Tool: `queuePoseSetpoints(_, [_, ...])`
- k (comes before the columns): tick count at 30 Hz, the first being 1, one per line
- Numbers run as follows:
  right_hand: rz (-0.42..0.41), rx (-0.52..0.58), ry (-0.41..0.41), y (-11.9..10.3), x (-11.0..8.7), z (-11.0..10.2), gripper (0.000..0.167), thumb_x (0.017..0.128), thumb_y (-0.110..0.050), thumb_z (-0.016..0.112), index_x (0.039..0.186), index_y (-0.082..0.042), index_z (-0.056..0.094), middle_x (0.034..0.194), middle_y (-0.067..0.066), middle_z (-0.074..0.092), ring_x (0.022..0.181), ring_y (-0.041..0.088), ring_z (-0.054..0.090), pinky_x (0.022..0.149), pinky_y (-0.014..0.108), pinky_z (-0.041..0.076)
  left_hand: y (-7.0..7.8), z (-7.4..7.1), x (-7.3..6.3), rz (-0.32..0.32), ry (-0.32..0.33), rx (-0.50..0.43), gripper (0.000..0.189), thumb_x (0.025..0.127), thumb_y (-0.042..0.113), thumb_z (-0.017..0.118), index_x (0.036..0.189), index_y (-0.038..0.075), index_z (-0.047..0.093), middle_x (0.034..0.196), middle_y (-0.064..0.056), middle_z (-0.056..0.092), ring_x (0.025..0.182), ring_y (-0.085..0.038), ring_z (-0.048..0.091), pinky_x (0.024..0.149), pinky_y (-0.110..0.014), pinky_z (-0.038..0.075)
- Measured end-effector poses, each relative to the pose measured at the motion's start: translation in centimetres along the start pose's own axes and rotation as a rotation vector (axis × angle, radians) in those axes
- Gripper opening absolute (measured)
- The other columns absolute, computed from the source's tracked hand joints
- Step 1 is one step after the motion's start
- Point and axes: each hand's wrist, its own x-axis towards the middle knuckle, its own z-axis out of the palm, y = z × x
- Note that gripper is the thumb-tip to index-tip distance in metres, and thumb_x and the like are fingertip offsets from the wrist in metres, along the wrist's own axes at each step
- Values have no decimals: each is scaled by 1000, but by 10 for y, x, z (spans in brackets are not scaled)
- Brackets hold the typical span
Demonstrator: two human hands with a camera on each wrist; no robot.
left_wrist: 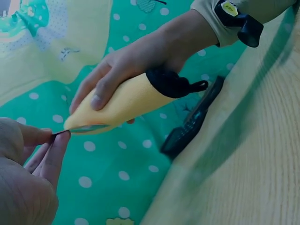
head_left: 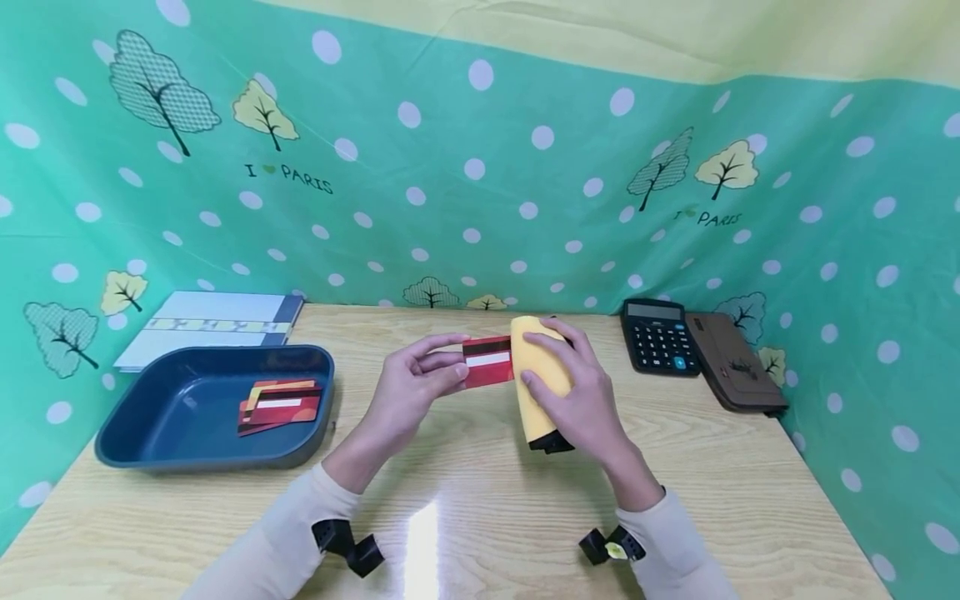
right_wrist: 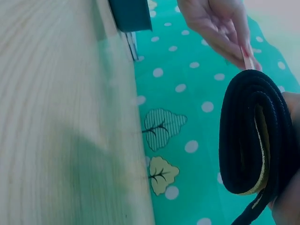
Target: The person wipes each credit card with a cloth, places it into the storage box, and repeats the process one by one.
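My left hand (head_left: pixel 412 379) pinches a red card (head_left: pixel 487 362) with a black stripe and a white strip. The card's right end meets the edge of a folded yellow cloth (head_left: pixel 546 372). My right hand (head_left: pixel 591 404) grips this cloth from above, its fingers spread over the yellow face. In the left wrist view, the cloth (left_wrist: pixel 133 101) shows a black end with a small loop (left_wrist: pixel 199 86). From the right wrist, the cloth's rolled layers (right_wrist: pixel 234 136) show black edging. Whether the card lies against or between the layers is hard to tell.
A dark blue tray (head_left: pixel 180 412) at left holds several red and yellow cards (head_left: pixel 283 407). Behind it lies a pale blue folder (head_left: pixel 217 321). At the right back, a black calculator (head_left: pixel 660 337) lies beside a brown zip case (head_left: pixel 738 367). Polka-dot cloth (head_left: pixel 480 192) surrounds the table.
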Motion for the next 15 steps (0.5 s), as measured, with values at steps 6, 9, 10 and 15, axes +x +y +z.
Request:
queuePoseSetpoints(6, [25, -1, 20, 6, 3, -6, 48, 89, -12, 80, 134, -22, 69, 153, -1, 51, 129, 23, 57, 80, 28, 51, 1, -11, -2, 7, 16, 12, 44, 95, 0, 70, 138, 6, 63, 111, -10, 78, 92, -12, 77, 89, -32, 65])
queuePoseSetpoints(9, [25, -11, 18, 9, 4, -7, 47, 90, -12, 80, 135, -22, 68, 153, 0, 51, 127, 24, 58, 78, 27, 51, 4, -22, -5, 3, 26, 29, 46, 97, 2, 70, 141, 5, 60, 111, -8, 78, 93, -10, 77, 89, -31, 64])
queuePoseSetpoints(10, [27, -13, 18, 9, 4, -7, 47, 90, -12, 80, 135, -22, 68, 153, 0, 51, 127, 24, 58, 78, 27, 51, 6, -27, -6, -1, 29, 38, 47, 97, 3, 70, 142, 5, 59, 111, -7, 78, 93, -10, 76, 90, -30, 64])
queuePoseSetpoints(15, [37, -6, 22, 12, 5, -10, 47, 91, -13, 79, 135, -21, 68, 153, 0, 51, 123, 24, 59, 76, 26, 51, 20, -54, -15, -18, 52, 110, 48, 99, 10, 69, 146, 7, 57, 105, 5, 79, 95, -7, 76, 92, -28, 63])
